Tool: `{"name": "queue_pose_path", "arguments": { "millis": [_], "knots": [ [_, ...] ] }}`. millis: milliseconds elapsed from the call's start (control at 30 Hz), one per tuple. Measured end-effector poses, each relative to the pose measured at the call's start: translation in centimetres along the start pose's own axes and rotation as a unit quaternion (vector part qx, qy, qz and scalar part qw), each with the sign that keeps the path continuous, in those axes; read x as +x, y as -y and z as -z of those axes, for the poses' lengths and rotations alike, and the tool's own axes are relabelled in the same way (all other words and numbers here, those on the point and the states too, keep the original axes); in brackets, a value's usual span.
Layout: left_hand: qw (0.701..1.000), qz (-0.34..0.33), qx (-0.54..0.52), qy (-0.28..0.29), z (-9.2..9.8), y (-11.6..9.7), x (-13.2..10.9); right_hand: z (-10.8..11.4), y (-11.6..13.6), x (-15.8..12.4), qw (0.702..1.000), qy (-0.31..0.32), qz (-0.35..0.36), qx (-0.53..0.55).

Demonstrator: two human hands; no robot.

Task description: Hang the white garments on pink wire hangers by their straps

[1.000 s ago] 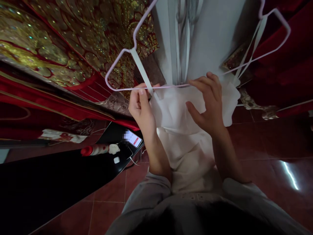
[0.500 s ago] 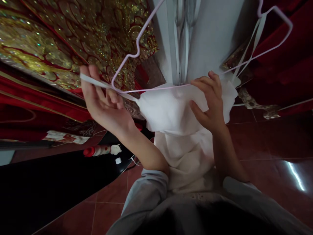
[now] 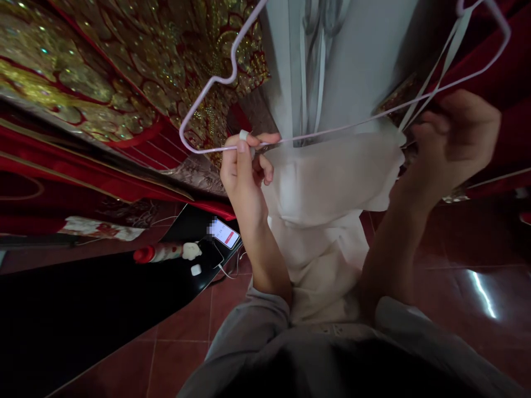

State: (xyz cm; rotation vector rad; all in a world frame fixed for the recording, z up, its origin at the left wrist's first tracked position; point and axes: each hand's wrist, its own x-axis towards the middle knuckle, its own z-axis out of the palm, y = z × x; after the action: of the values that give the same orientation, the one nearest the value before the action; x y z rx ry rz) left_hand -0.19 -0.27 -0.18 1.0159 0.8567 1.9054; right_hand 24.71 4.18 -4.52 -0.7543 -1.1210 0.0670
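Note:
A white garment [image 3: 332, 182] hangs from a pale pink wire hanger [image 3: 207, 88] in front of me. My left hand [image 3: 244, 171] is closed at the garment's left top corner, pinching a rolled white strap end against the hanger's lower bar. My right hand [image 3: 456, 138] is curled at the garment's right top corner, where thin white straps [image 3: 440, 72] run up to the hanger's right shoulder. What its fingers hold is hidden from me. The garment's lower part falls down toward my grey sleeves.
Red fabric with gold embroidery [image 3: 103, 72] hangs at the left. A black table [image 3: 83, 304] below it carries a lit phone [image 3: 226, 235], a red-capped bottle [image 3: 160, 253] and a small white charger [image 3: 196, 270]. Dark red floor tiles [image 3: 456, 276] lie under everything. A white wall [image 3: 365, 50] stands behind.
My left hand came back from the far left to the hanger bar with the strap bunched in it. My right hand left the garment's front and rose to the right top corner.

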Motion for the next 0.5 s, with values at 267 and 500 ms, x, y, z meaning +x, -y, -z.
{"name": "queue_pose_path", "arguments": {
  "millis": [267,500],
  "knots": [
    [0.998,-0.049,-0.024,0.027,0.3,1.2,0.3,-1.2,2.4,0.4,0.988,0.039,-0.149,-0.02],
    [0.998,-0.04,-0.009,0.04,0.7,0.7,0.3,-2.4,4.1,2.2,0.993,0.073,-0.09,-0.013]
  ]
}}
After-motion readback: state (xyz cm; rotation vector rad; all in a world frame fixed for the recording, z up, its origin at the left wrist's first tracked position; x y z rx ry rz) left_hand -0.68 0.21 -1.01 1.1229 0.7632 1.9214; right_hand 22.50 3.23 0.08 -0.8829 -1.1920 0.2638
